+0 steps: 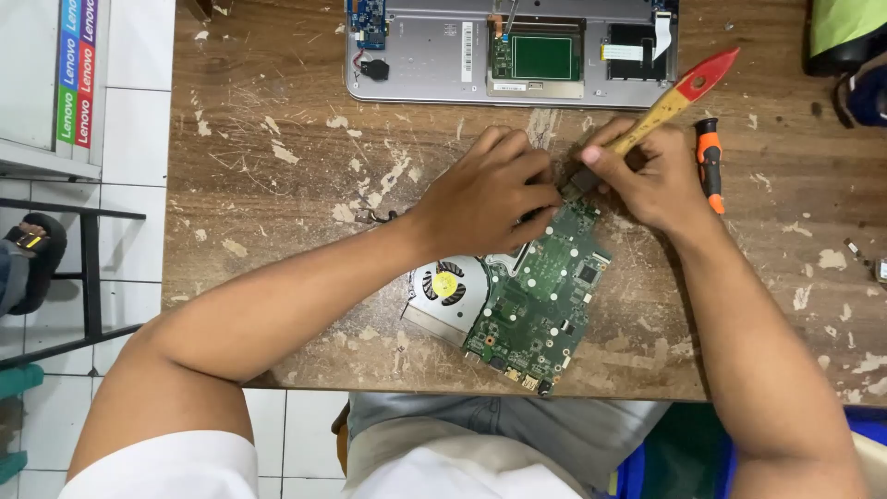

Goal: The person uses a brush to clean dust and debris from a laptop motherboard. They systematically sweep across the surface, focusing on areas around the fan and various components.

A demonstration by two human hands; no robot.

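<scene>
A green circuit board (536, 296) with a round cooling fan (445, 285) fixed to its left side lies on the worn wooden table (277, 185). My left hand (485, 194) presses down on the board's far end with its fingers curled over the edge. My right hand (651, 180) grips a paintbrush (679, 92) with a pale wooden handle and a red tip. The bristles touch the board's top edge between my two hands.
An opened silver laptop base (425, 65) with exposed parts lies at the table's far edge. An orange and black screwdriver (709, 162) rests just right of my right hand. Small bits (855, 249) lie at the right edge. A tiled floor and a metal frame (88, 268) are at left.
</scene>
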